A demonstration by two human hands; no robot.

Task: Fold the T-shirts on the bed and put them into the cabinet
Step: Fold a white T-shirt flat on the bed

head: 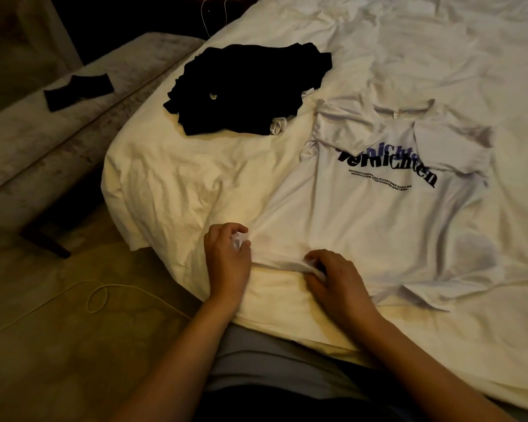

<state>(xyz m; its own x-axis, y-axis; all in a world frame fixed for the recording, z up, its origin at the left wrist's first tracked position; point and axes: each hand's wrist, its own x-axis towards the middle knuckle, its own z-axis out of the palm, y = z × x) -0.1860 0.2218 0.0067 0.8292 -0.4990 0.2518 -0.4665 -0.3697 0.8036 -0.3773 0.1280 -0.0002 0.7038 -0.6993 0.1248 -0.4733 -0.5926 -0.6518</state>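
Observation:
A white T-shirt (378, 214) with black and purple lettering lies print-up on the bed (177, 184), its sleeves folded inward over the chest. My left hand (227, 257) pinches the shirt's bottom left corner, bunched in the fingers. My right hand (333, 275) grips the bottom hem a little to the right, fingers curled round the fabric. A crumpled pile of black T-shirts (247, 89) lies further up the bed on the left, with a bit of white cloth peeking from under it. No cabinet is in view.
A grey upholstered bench (58, 132) stands left of the bed with a black piece of cloth (78, 91) on it. A thin pale cord (98, 300) loops on the carpet. The bed's corner edge is right in front of me.

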